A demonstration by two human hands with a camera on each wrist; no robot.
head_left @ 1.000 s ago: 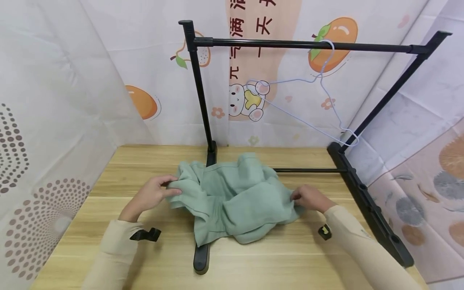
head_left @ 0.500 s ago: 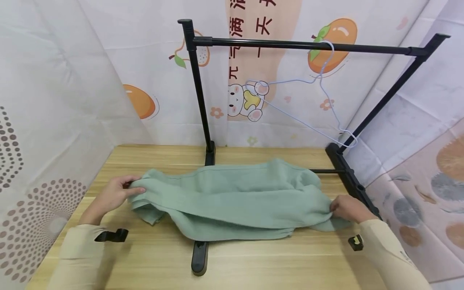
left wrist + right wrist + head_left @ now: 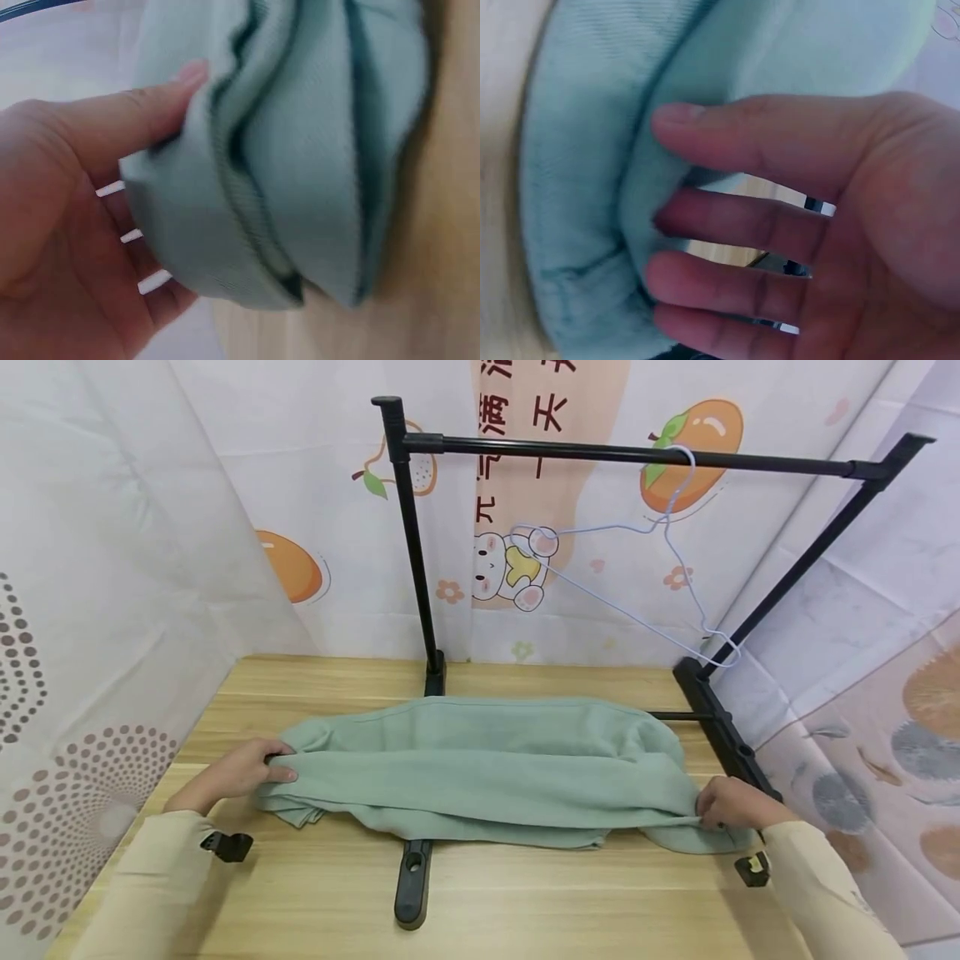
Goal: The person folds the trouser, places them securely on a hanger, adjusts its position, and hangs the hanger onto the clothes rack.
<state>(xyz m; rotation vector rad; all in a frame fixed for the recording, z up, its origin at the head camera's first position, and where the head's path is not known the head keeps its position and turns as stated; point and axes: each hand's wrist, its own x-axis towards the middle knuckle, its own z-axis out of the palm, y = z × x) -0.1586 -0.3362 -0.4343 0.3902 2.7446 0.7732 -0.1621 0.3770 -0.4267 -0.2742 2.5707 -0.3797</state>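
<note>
A soft green garment (image 3: 480,785) lies across the table, stretched into a long strip with its folds running from side to side; its exact kind does not show. At its left end my left hand (image 3: 243,768) pinches the fabric, the thumb on top and the fingers beneath. In the left wrist view several stacked layers of the garment (image 3: 300,165) hang beside the thumb. My right hand (image 3: 738,806) grips the other end between thumb and curled fingers. A ribbed band of the garment (image 3: 585,150) shows in the right wrist view.
A black clothes rack (image 3: 540,447) stands on the wooden table (image 3: 570,910), its left foot (image 3: 412,893) passing under the garment. From the top bar hangs a pale blue wire hanger (image 3: 666,517). Printed curtains (image 3: 360,585) enclose the back and sides.
My hands have moved apart, left hand to the left and right hand to the right. Between them the garment has gone from a crumpled heap to a long, flatter strip.
</note>
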